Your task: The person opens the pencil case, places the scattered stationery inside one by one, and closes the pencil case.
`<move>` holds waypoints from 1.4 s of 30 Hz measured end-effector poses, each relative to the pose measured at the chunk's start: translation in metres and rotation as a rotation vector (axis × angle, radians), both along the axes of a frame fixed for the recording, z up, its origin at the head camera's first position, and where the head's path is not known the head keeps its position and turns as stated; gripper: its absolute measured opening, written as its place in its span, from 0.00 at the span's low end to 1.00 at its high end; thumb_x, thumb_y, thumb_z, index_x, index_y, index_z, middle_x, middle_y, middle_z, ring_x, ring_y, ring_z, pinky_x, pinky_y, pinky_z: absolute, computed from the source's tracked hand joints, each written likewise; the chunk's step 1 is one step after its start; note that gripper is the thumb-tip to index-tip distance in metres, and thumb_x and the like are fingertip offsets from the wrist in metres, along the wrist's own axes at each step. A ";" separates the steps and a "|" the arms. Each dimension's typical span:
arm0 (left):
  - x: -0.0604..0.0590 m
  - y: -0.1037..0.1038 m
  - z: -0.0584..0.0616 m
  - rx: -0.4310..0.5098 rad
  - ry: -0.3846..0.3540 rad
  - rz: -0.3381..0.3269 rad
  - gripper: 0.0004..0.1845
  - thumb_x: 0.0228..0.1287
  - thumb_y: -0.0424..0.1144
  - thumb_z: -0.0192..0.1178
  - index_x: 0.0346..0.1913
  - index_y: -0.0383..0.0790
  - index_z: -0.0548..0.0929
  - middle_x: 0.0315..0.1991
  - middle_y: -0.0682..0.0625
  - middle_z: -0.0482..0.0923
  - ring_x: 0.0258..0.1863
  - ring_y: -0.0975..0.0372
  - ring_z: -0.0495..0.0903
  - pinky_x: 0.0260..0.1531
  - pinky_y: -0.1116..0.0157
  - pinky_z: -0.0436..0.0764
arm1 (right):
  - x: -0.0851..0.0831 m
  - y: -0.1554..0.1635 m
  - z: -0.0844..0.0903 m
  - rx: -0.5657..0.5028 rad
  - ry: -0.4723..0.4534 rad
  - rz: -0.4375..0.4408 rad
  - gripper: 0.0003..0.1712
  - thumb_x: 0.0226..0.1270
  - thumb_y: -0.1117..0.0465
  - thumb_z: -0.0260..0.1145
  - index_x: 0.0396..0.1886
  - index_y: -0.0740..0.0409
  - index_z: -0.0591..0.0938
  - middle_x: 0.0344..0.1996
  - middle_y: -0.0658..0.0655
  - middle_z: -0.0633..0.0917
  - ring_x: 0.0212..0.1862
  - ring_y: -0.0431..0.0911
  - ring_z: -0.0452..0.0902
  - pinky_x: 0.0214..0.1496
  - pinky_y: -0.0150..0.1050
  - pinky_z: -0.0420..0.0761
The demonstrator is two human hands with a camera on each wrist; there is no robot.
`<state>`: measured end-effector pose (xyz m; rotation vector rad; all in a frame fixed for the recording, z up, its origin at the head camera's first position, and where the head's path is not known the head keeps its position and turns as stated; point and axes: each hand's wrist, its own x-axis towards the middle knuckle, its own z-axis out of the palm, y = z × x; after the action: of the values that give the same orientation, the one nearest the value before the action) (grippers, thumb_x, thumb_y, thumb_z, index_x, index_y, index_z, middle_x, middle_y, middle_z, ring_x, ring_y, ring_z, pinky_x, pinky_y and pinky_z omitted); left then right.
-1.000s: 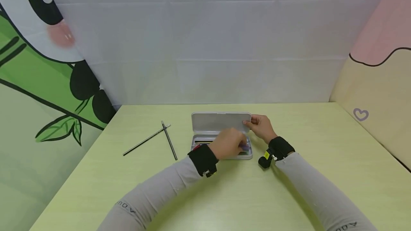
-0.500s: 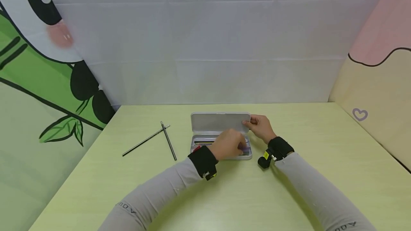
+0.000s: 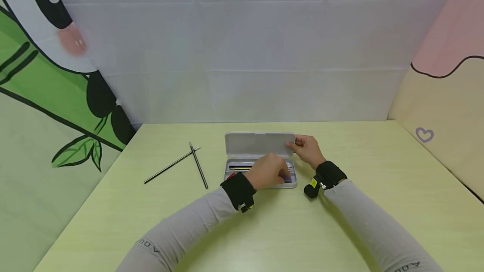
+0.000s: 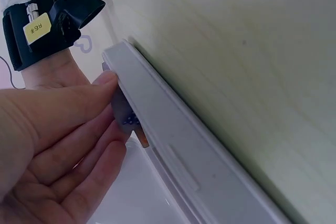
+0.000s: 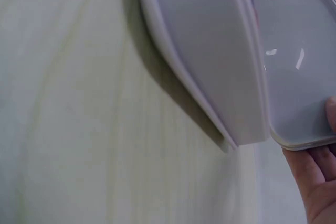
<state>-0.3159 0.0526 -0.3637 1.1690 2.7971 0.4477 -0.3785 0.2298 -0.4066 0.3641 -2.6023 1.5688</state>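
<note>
Two hands work at a white pencil case that lies open in the middle of the pale green surface. The right hand grips the right end of the raised lid, fingers curled round its edge. The left hand reaches into the tray, fingertips pinching a small purple item. Two black pencils lie crossed to the left, well apart from the case.
</note>
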 end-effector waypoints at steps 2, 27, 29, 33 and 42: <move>0.000 0.000 -0.001 -0.005 0.000 -0.002 0.08 0.53 0.33 0.71 0.38 0.44 0.91 0.34 0.54 0.89 0.33 0.68 0.85 0.34 0.77 0.80 | 0.000 0.000 0.000 -0.001 -0.001 0.001 0.18 0.67 0.66 0.63 0.52 0.74 0.80 0.45 0.73 0.84 0.47 0.62 0.84 0.34 0.22 0.77; -0.009 -0.052 -0.002 0.166 -0.077 0.121 0.15 0.49 0.32 0.72 0.43 0.36 0.88 0.41 0.46 0.88 0.40 0.58 0.84 0.42 0.65 0.83 | -0.009 -0.002 -0.004 0.035 -0.028 0.024 0.19 0.68 0.65 0.62 0.53 0.73 0.80 0.47 0.72 0.84 0.50 0.61 0.83 0.46 0.42 0.85; -0.009 -0.068 0.000 0.212 -0.075 0.145 0.18 0.49 0.34 0.73 0.46 0.35 0.87 0.45 0.44 0.87 0.44 0.56 0.85 0.45 0.61 0.84 | -0.010 -0.002 -0.004 0.043 -0.015 0.022 0.18 0.67 0.65 0.62 0.52 0.73 0.80 0.46 0.72 0.84 0.49 0.62 0.83 0.44 0.39 0.85; -0.010 -0.108 0.007 0.278 -0.017 0.182 0.22 0.48 0.35 0.73 0.48 0.34 0.86 0.47 0.40 0.86 0.45 0.52 0.85 0.46 0.57 0.83 | -0.013 -0.002 -0.003 0.057 0.002 0.032 0.17 0.67 0.64 0.63 0.50 0.73 0.81 0.45 0.72 0.85 0.48 0.61 0.84 0.40 0.30 0.82; -0.013 -0.183 0.014 0.251 -0.010 0.416 0.22 0.51 0.38 0.72 0.50 0.34 0.85 0.48 0.39 0.85 0.46 0.49 0.83 0.46 0.58 0.83 | -0.017 -0.005 -0.002 0.087 -0.009 0.030 0.18 0.68 0.64 0.63 0.52 0.72 0.81 0.45 0.71 0.85 0.46 0.58 0.85 0.37 0.27 0.78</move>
<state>-0.3287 -0.1302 -0.3501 0.5981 3.0394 0.8509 -0.3960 0.2244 -0.4085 0.4046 -2.6905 1.4723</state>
